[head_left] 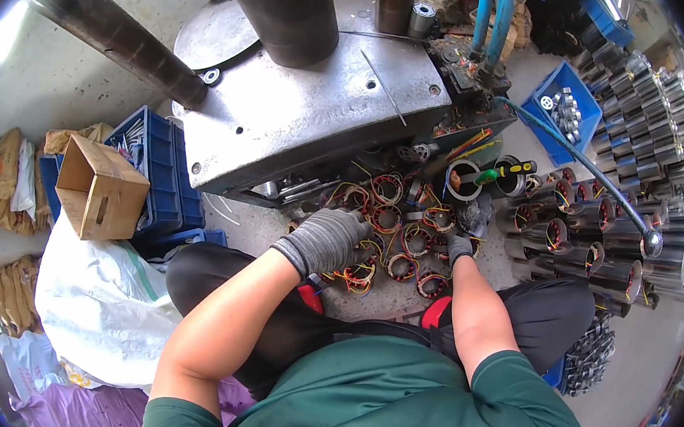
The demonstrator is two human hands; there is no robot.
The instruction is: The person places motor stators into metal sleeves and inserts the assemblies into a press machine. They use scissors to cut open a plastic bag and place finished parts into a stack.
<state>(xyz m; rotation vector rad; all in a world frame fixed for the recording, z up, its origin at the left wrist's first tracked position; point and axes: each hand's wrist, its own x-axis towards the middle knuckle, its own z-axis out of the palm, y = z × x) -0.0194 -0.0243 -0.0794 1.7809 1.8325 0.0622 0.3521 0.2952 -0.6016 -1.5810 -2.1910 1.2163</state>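
Many ring-shaped motor stators (418, 241) with red, yellow and blue wires lie in a cluster on the floor between my feet. My left hand (329, 240), in a grey knit glove, is at the left side of the cluster. Its fingers are bent together against the rings and wires; what they hold is hidden. On the right side of the cluster, my gloved right hand (461, 248) reaches down beside a stator. Most of its fingers are out of sight, so its grip does not show.
A heavy steel press bed (304, 101) with thick columns stands ahead. Metal cylinders (603, 266) stack up at the right, some with stators inside. A blue bin (561, 111) holds metal parts. Blue crates (165, 170), a cardboard box (103, 188) and a white sack (99, 305) sit left.
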